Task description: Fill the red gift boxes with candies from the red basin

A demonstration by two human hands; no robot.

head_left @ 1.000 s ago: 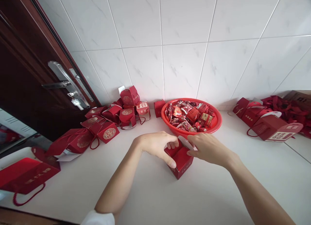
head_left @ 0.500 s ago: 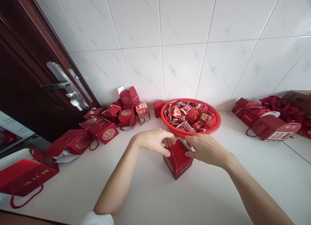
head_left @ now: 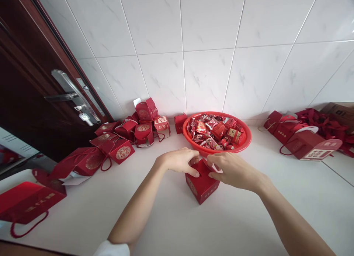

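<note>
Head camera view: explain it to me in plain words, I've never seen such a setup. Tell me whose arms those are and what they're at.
There is no machine here. The arms belong to the person wearing the camera on their head, so you look forward and down, much as they do. The left hand comes in from the left, the right hand from the right, both bare. Between them is a small red box on the white surface: the left touches its top, the right grips one side of it. Just behind is a red basket of wrapped sweets. More red boxes stand to either side, such as this patterned one. Behind is a tiled wall.
</note>
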